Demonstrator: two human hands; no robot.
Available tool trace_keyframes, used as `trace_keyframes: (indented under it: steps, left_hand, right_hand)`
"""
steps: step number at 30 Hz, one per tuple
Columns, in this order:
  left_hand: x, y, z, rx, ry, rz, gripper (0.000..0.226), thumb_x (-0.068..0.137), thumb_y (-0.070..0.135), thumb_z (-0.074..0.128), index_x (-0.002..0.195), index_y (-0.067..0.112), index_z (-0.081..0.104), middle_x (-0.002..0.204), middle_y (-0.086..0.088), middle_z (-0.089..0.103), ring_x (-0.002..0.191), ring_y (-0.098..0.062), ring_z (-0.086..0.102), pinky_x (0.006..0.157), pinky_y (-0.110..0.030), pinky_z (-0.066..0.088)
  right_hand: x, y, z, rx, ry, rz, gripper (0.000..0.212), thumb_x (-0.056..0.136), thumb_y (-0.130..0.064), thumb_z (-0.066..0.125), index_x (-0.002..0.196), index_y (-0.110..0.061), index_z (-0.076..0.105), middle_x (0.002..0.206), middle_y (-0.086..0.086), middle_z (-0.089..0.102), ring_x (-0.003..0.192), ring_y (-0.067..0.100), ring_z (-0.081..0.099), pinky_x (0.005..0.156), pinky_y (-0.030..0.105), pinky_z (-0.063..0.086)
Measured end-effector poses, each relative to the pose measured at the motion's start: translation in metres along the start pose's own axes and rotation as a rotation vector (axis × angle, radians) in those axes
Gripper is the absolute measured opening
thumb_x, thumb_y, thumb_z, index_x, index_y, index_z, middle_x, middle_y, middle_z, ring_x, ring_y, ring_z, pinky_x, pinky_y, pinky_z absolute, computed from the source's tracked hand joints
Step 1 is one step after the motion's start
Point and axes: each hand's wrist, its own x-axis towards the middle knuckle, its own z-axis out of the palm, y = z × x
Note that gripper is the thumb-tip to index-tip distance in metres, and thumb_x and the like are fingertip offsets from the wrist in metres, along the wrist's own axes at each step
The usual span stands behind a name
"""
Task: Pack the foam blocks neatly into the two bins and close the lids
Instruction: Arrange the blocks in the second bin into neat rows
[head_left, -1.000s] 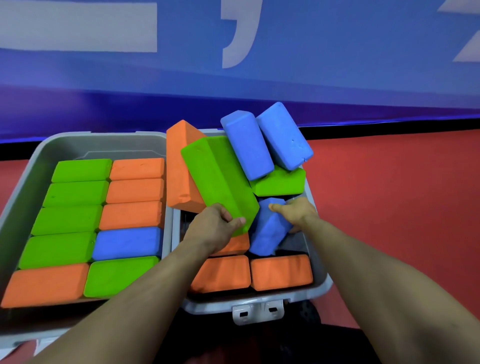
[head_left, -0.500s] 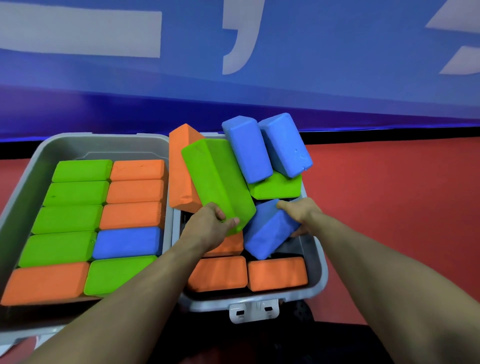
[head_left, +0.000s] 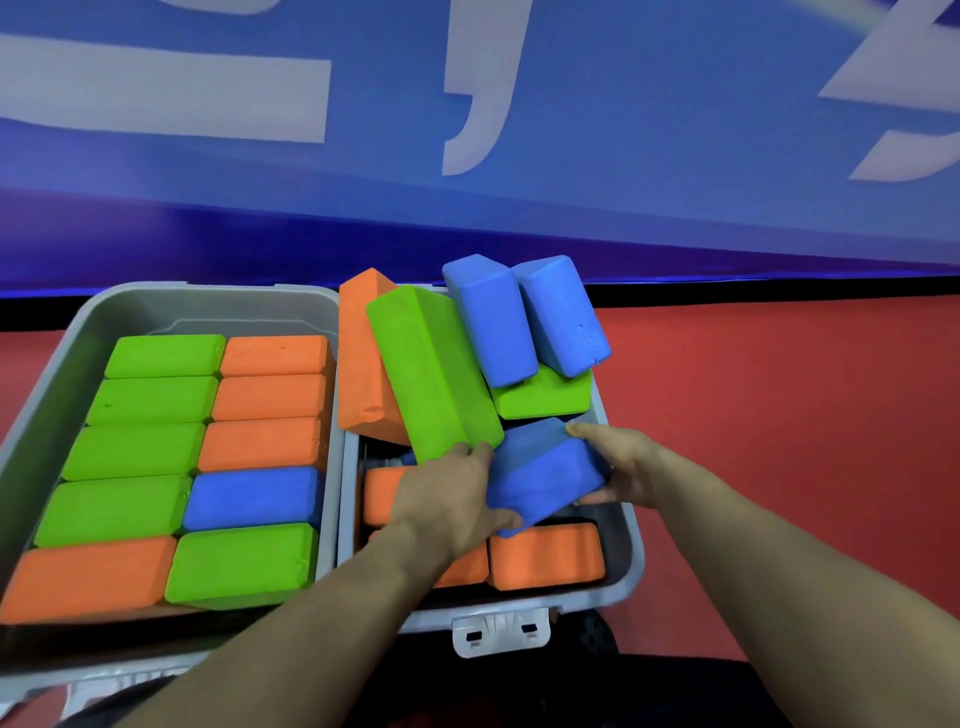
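Two grey bins stand side by side. The left bin (head_left: 47, 415) holds neat rows of green, orange and blue foam blocks. In the right bin (head_left: 631, 551) orange blocks (head_left: 548, 556) lie flat at the near end. At its far end an orange block (head_left: 361, 358), a green block (head_left: 434, 371), two blue blocks (head_left: 493, 322) and another green block (head_left: 545, 395) lean in a loose heap. Both hands hold one tilted blue block (head_left: 545, 475) above the bin's middle: my left hand (head_left: 449, 501) grips its left end, my right hand (head_left: 618, 462) its right end.
Red floor (head_left: 779, 415) stretches to the right of the bins. A blue wall with white lettering (head_left: 467, 156) rises just behind them. A white latch (head_left: 501, 631) hangs on the right bin's near rim. No lids can be seen.
My left hand has left the leaning green block's lower end and taken the blue block's left end. The blue block has turned from steeply tilted to nearly level between both hands.
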Motion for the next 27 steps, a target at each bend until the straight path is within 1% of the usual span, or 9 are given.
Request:
trace_keyframes:
  steps: [4, 8, 11, 13, 16, 19, 22, 24, 27]
  left_hand:
    - [-0.008, 0.011, 0.013, 0.256, 0.032, 0.073, 0.084, 0.077, 0.074, 0.064, 0.134, 0.017, 0.043, 0.123, -0.004, 0.059, 0.106, -0.028, 0.065, 0.075, -0.036, 0.046]
    - [-0.008, 0.01, 0.023, 0.315, 0.026, 0.07, 0.074, 0.082, 0.066, 0.065, 0.13, 0.016, 0.041, 0.122, -0.004, 0.059, 0.102, -0.028, 0.067, 0.068, -0.035, 0.038]
    - [-0.005, 0.004, 0.026, 0.356, 0.06, 0.112, 0.063, 0.092, 0.058, 0.059, 0.133, 0.015, 0.039, 0.122, -0.005, 0.06, 0.101, -0.029, 0.067, 0.068, -0.036, 0.042]
    - [-0.001, -0.002, 0.03, 0.339, 0.046, 0.128, 0.066, 0.093, 0.056, 0.058, 0.139, 0.015, 0.036, 0.123, -0.005, 0.06, 0.103, -0.029, 0.067, 0.072, -0.038, 0.047]
    - [0.004, -0.01, 0.036, 0.161, -0.037, 0.062, 0.088, 0.088, 0.062, 0.061, 0.156, 0.023, 0.022, 0.134, -0.005, 0.058, 0.114, -0.031, 0.061, 0.086, -0.042, 0.051]
    - [0.01, -0.011, 0.038, -0.087, -0.116, -0.053, 0.1, 0.076, 0.071, 0.068, 0.157, 0.034, 0.022, 0.136, -0.005, 0.059, 0.122, -0.03, 0.058, 0.096, -0.041, 0.049]
    - [0.017, -0.012, 0.047, -0.381, -0.135, -0.126, 0.096, 0.073, 0.071, 0.071, 0.154, 0.037, 0.032, 0.132, -0.005, 0.065, 0.108, -0.031, 0.066, 0.097, -0.041, 0.051]
    - [0.019, -0.016, 0.05, -0.497, -0.145, -0.137, 0.093, 0.072, 0.07, 0.073, 0.151, 0.036, 0.036, 0.133, -0.004, 0.064, 0.103, -0.03, 0.068, 0.095, -0.041, 0.053]
    - [0.019, -0.017, 0.05, -0.521, -0.122, -0.11, 0.086, 0.078, 0.058, 0.077, 0.151, 0.029, 0.04, 0.144, -0.001, 0.056, 0.125, -0.024, 0.056, 0.106, -0.033, 0.043]
  right_hand:
    - [-0.012, -0.001, -0.004, 0.025, -0.038, -0.009, 0.039, 0.096, -0.038, 0.065, 0.125, -0.012, 0.06, 0.104, 0.005, 0.065, 0.088, 0.027, 0.068, 0.071, 0.046, 0.062]
    - [-0.015, 0.001, -0.008, 0.021, -0.062, -0.003, 0.04, 0.097, -0.039, 0.063, 0.126, -0.011, 0.06, 0.106, 0.005, 0.064, 0.092, 0.029, 0.069, 0.073, 0.047, 0.062]
    - [-0.013, 0.002, -0.007, 0.022, -0.069, -0.01, 0.042, 0.096, -0.041, 0.064, 0.125, -0.011, 0.061, 0.107, 0.007, 0.066, 0.094, 0.031, 0.07, 0.076, 0.049, 0.062]
    - [-0.011, 0.004, -0.005, 0.021, -0.073, -0.014, 0.043, 0.096, -0.043, 0.064, 0.124, -0.011, 0.062, 0.107, 0.008, 0.066, 0.094, 0.031, 0.071, 0.08, 0.051, 0.062]
    - [-0.011, 0.007, -0.005, 0.032, -0.087, -0.013, 0.045, 0.095, -0.044, 0.064, 0.125, -0.01, 0.062, 0.111, 0.011, 0.068, 0.098, 0.032, 0.071, 0.085, 0.054, 0.06]
    - [-0.013, 0.006, -0.009, 0.044, -0.103, -0.014, 0.044, 0.096, -0.042, 0.064, 0.124, -0.009, 0.063, 0.109, 0.011, 0.069, 0.094, 0.034, 0.072, 0.081, 0.054, 0.061]
    - [-0.02, 0.002, -0.009, 0.038, -0.107, -0.011, 0.04, 0.098, -0.04, 0.061, 0.123, -0.008, 0.062, 0.101, 0.01, 0.069, 0.08, 0.035, 0.072, 0.064, 0.043, 0.064]
    - [-0.024, 0.001, -0.01, 0.019, -0.123, -0.009, 0.041, 0.099, -0.04, 0.06, 0.124, -0.007, 0.062, 0.098, 0.01, 0.07, 0.076, 0.035, 0.072, 0.066, 0.042, 0.063]
    - [-0.023, 0.001, -0.011, -0.053, -0.1, -0.014, 0.048, 0.099, -0.044, 0.058, 0.128, -0.006, 0.059, 0.102, 0.011, 0.067, 0.074, 0.036, 0.071, 0.068, 0.045, 0.062]
